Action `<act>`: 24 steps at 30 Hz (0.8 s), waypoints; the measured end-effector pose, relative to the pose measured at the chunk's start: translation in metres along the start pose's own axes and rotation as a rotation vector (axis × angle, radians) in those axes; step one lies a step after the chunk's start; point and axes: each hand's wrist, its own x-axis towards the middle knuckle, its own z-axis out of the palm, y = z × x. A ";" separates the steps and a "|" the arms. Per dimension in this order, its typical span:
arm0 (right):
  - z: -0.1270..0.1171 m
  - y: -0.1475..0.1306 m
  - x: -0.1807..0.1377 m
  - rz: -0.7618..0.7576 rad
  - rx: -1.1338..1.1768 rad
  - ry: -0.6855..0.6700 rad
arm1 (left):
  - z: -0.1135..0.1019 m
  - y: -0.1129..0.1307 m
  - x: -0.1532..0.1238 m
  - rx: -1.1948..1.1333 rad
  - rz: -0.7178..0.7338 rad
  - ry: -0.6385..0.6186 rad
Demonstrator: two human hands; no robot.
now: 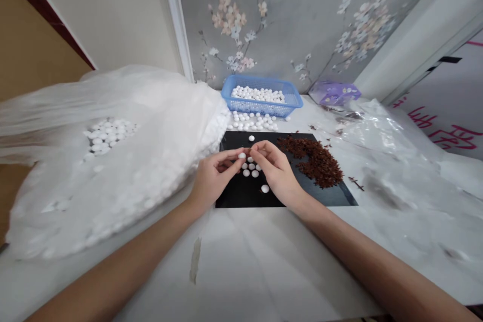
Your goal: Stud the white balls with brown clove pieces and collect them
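My left hand (pixel 215 176) pinches a small white bead (pixel 242 155) between thumb and forefinger above a black mat (pixel 241 193). My right hand (pixel 275 168) meets it fingertip to fingertip, fingers pinched on something too small to make out. Several loose white beads (pixel 251 168) lie on the mat under my fingers. One more bead (pixel 265 188) lies by my right wrist and another single bead (pixel 251 138) sits farther back. A heap of small reddish-brown pieces (pixel 317 158) covers the mat's right part.
A big clear plastic bag (pixel 124 161) full of white beads fills the left. At the back stands a blue basket (pixel 290 103) holding beads, with more scattered beads (pixel 252 121) before it. A purple packet (pixel 334 93) and crumpled plastic sheeting (pixel 388 141) lie right.
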 end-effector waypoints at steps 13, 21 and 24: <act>-0.017 -0.006 0.004 -0.727 -0.842 0.041 | 0.001 0.008 0.001 -0.098 -0.057 -0.059; -0.021 -0.009 0.004 -0.773 -0.889 0.025 | -0.001 0.004 0.001 -0.148 -0.053 -0.069; -0.023 -0.010 0.005 -0.760 -0.918 -0.033 | -0.001 0.003 0.001 -0.137 -0.053 -0.063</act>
